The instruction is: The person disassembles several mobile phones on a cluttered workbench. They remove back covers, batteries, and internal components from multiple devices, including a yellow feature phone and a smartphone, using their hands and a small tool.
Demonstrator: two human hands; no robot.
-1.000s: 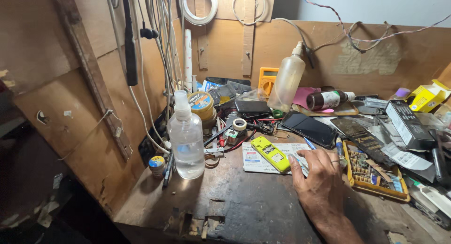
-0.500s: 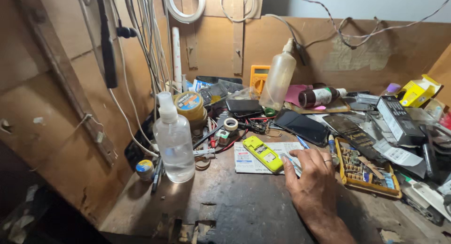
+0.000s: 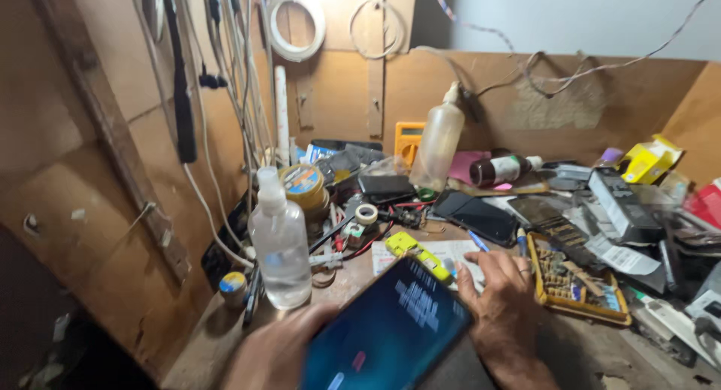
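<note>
while my left hand [image 3: 274, 356] grips the near left edge of a dark phone [image 3: 387, 334] with its screen lit, the phone tilts up over the near part of the wooden bench [image 3: 225, 330]. my right hand [image 3: 499, 300] lies flat with fingers spread, holding nothing, its fingertips on a white paper [image 3: 451, 255] just right of the phone. a yellow tool [image 3: 417, 253] rests on that paper. left of the phone stands a clear plastic bottle [image 3: 279, 243]; right of my hand sits a yellow parts tray [image 3: 578, 285].

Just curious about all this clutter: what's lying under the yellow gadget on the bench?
A white paper sheet lies under the yellow gadget. The right hand and phone cover its near edge.
</note>
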